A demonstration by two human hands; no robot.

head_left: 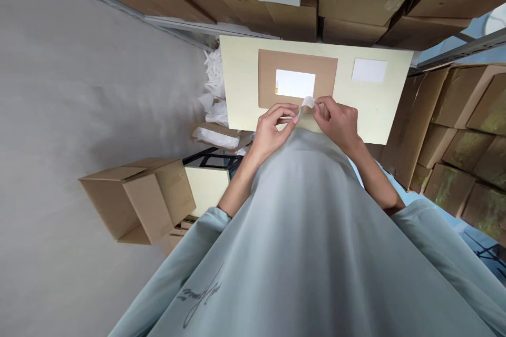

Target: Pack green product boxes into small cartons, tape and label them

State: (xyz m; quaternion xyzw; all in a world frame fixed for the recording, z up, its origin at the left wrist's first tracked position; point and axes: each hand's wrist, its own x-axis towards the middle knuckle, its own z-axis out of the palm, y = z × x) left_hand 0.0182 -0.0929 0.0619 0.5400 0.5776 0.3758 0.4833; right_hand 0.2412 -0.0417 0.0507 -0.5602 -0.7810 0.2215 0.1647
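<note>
Head view, looking down over a pale green shirt (pixel 308 231).

Two hands are at the near edge of one cream table (pixel 389 110). The left hand (pixel 272 129) and right hand (pixel 338 118) meet on one small pale strip (pixel 308 102), tape or backing paper, cannot tell which. Left fingers (pixel 285 111) are curled, with thumb and forefinger closed on the strip's left end. The right hand's fingertips are pinched shut on its right end. The strip sits between the hands, just over the near edge of the brown envelope (pixel 324 71).

Count on the table:
- One brown envelope, flat, left of centre toward the far edge.
- Two white labels: one white label (pixel 295 83) lies on the envelope, and a loose label (pixel 369 70) lies apart, toward the far right corner.

Around the table:
- One open cardboard box (pixel 138 200) lies on its side on the grey floor (pixel 79 73), off the table's left side.
- One heap of white bags (pixel 215 89) lies against the left edge.
- Stacked cartons (pixel 462 158) fill the shelves beyond and to the right. They are partly cut off, so they are not counted.
</note>
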